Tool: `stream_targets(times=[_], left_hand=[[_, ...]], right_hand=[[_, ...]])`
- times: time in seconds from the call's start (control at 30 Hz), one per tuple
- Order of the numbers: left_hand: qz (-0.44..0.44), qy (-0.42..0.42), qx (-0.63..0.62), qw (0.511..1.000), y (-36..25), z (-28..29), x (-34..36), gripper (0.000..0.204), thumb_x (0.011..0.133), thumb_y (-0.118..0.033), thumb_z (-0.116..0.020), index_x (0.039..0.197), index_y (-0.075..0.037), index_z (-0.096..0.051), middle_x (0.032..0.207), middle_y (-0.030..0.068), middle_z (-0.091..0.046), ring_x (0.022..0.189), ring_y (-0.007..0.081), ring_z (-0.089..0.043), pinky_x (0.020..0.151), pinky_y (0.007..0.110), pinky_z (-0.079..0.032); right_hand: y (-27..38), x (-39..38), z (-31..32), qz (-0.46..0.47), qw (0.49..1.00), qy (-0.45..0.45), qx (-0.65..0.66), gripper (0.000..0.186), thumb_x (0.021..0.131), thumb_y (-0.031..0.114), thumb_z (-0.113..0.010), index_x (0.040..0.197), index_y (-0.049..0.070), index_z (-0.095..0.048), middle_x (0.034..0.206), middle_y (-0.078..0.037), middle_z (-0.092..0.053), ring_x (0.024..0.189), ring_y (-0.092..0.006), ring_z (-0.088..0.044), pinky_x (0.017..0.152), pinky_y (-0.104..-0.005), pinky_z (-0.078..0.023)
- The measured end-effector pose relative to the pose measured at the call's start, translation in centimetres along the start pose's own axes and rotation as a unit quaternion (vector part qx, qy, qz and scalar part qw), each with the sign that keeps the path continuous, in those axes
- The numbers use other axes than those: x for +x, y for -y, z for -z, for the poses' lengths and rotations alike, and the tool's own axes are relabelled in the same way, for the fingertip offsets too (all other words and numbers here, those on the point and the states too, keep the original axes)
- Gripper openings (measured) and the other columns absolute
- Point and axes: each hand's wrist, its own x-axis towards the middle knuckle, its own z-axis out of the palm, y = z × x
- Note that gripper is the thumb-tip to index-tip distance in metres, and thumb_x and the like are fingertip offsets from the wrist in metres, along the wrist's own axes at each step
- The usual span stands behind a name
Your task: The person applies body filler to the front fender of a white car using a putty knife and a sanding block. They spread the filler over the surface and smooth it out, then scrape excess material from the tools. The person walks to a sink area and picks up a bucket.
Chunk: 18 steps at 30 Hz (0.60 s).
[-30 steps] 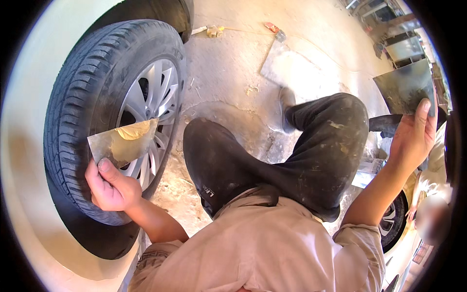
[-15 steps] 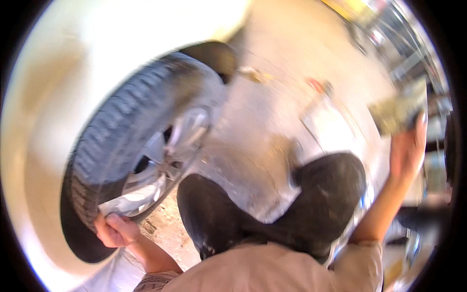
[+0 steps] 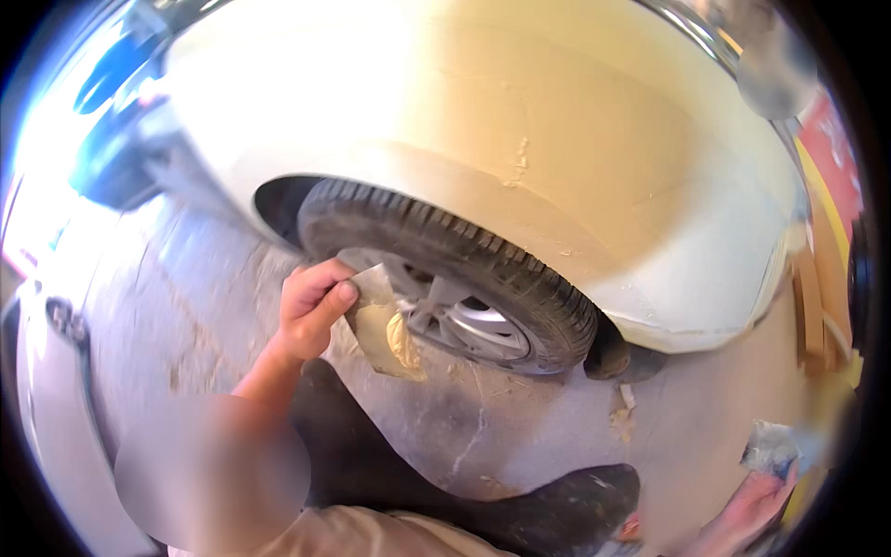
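Note:
My left hand (image 3: 316, 311) grips a thin metal plate (image 3: 371, 334) bearing a smooth lump of cream paste (image 3: 403, 342), held in front of a car wheel (image 3: 436, 297) with black tyre and silver spokes. At the lower right, my right hand (image 3: 756, 501) holds another grey metal plate (image 3: 770, 444), its edge partly blurred. Above the wheel curves a white and cream car panel (image 3: 585, 158) with thin ridges and flakes on its surface.
My bent dark-trousered legs (image 3: 557, 501) lie below the wheel on cracked concrete floor (image 3: 186, 306). Light brown boards (image 3: 812, 316) stand at the right beside the panel's end. A silver vehicle panel (image 3: 56, 399) is at the far left; blurred blue shapes (image 3: 116, 148) are at upper left.
The view has swung left to face the wheel and panel more squarely. My left hand with its plate sits nearer the middle; my right hand has dropped to the lower right.

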Motion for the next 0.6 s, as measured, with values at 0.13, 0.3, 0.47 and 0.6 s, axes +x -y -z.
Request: stream_targets(times=[0.13, 0.3, 0.47, 0.6], left_hand=[[0.057, -0.104, -0.091, 0.989, -7.3, -1.8, -2.6, 0.021, 0.098, -0.018, -0.056, 0.09, 0.0, -0.062, 0.079, 0.0004, -0.061, 0.071, 0.0075, -0.053, 0.062, 0.023, -0.041], [0.041, -0.113, -0.187, 0.975, -13.4, -4.3, -1.6, 0.021, 0.099, -0.022, -0.054, 0.094, -0.003, -0.061, 0.083, 0.0003, -0.062, 0.075, 0.0061, -0.055, 0.067, 0.023, -0.042], [0.111, 0.046, -0.161, 0.98, -11.4, -9.4, 1.6, 0.019, 0.098, -0.02, -0.056, 0.095, -0.003, -0.063, 0.079, -0.0042, -0.058, 0.075, 0.0051, -0.051, 0.069, 0.023, -0.043], [0.076, 0.134, -0.161, 0.975, -7.2, -13.4, 3.1, 0.021, 0.099, -0.02, -0.056, 0.089, -0.001, -0.061, 0.076, -0.0038, -0.054, 0.075, 0.0046, -0.048, 0.067, 0.024, -0.042]], right_hand=[[-2.3, 0.8, -6.6, 0.131, 0.972, 0.17, -0.093, 0.042, 0.092, 0.019, -0.059, 0.129, 0.001, -0.051, 0.128, -0.017, -0.056, 0.115, -0.0292, -0.054, 0.107, -0.0468, -0.035], [-2.9, 3.9, -8.5, 0.238, 0.943, 0.216, -0.081, 0.027, 0.09, 0.018, -0.06, 0.115, 0.006, -0.061, 0.11, -0.013, -0.063, 0.106, -0.028, -0.057, 0.097, -0.0463, -0.043], [-2.3, 8.2, -6.5, 0.567, 0.718, 0.175, -0.364, 0.026, 0.09, 0.008, -0.059, 0.114, 0.0, -0.058, 0.106, -0.018, -0.062, 0.092, -0.0294, -0.06, 0.08, -0.0431, -0.053], [-3.8, 5.1, -9.8, 0.356, 0.899, 0.196, -0.165, 0.029, 0.089, 0.004, -0.061, 0.116, -0.005, -0.056, 0.107, -0.022, -0.062, 0.089, -0.0306, -0.062, 0.077, -0.0425, -0.055]])
